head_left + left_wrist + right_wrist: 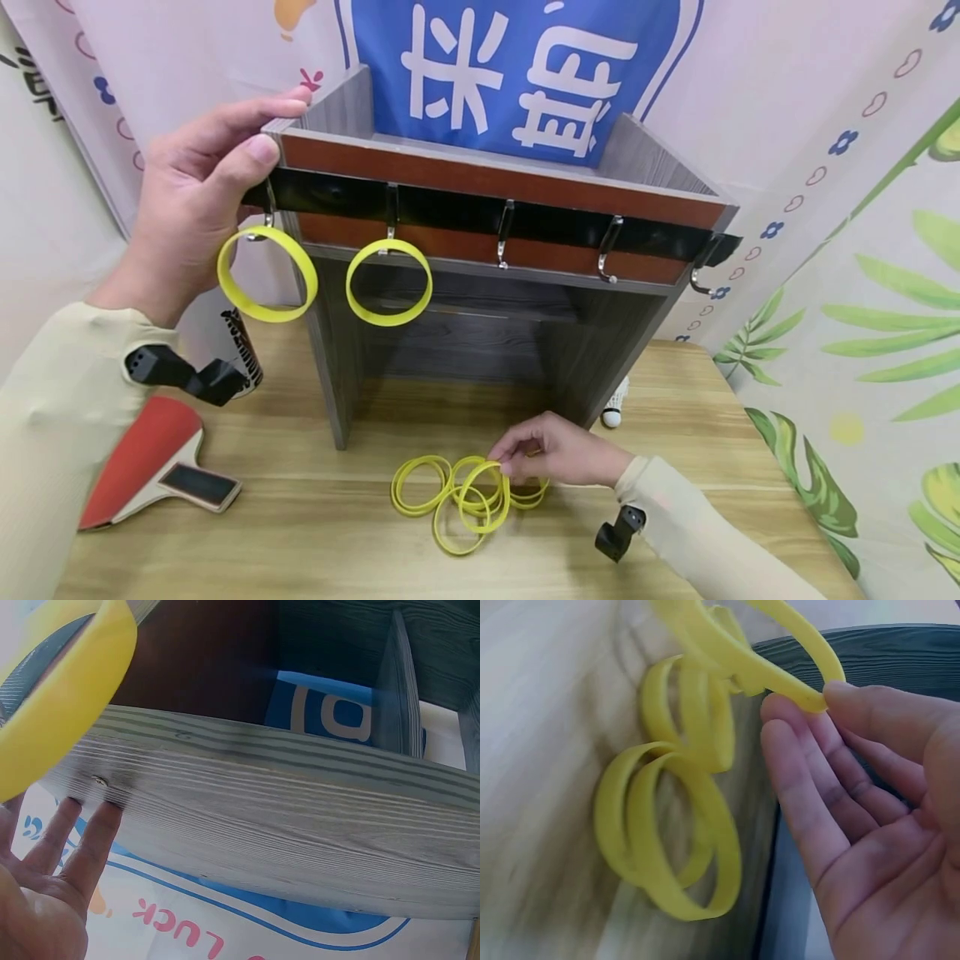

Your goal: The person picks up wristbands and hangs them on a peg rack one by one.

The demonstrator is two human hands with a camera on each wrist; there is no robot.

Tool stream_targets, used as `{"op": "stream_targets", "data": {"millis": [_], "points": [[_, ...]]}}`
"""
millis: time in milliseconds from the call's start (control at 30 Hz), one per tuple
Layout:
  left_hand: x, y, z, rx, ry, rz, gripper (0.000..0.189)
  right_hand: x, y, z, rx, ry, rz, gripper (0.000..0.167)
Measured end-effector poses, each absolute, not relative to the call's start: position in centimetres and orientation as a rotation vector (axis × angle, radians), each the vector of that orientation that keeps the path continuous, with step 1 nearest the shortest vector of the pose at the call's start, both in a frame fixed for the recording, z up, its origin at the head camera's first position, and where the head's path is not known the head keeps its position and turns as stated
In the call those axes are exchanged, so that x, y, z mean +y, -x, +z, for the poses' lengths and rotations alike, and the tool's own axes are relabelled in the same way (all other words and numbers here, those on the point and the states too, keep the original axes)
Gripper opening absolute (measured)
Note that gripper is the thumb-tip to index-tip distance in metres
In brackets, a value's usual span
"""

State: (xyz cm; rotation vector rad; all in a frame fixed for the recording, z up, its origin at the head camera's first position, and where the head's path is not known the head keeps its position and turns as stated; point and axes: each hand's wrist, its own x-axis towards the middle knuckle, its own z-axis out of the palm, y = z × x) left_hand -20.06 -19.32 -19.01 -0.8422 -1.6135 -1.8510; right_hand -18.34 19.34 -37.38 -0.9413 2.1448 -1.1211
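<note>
My left hand (191, 196) grips the upper left corner of a grey wood-grain shelf (330, 367), thumb on its front edge. In the left wrist view, fingertips (94, 832) press the side panel. One yellow silicone wristband (270, 315) hangs from the leftmost hook beneath that hand, and a second wristband (388, 320) hangs on the neighbouring hook. Down on the table, my right hand (558, 450) pinches the edge of another wristband (742, 664) between thumb and fingers. Several more yellow wristbands (641, 825) lie overlapping beside it.
A black strip (450, 200) across the shelf front carries several metal hooks. At left on the wooden table (300, 550) lies a red table tennis bat (150, 458), with a printed can (243, 350) behind. A shuttlecock (612, 408) sits by the shelf's right side.
</note>
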Motion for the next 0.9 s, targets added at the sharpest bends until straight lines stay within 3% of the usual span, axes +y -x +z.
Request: {"op": "stream_targets", "data": {"millis": [733,900], "points": [[-19.3,20.2,-19.2,-1.628,0.837,-1.854,0.037,16.7,15.7,-29.3,2.160,0.882,-1.816,0.030],[-19.3,20.1,-19.1,-1.622,0.825,-1.854,0.037,16.0,15.4,-27.7,2.130,0.928,-1.976,0.023]]}}
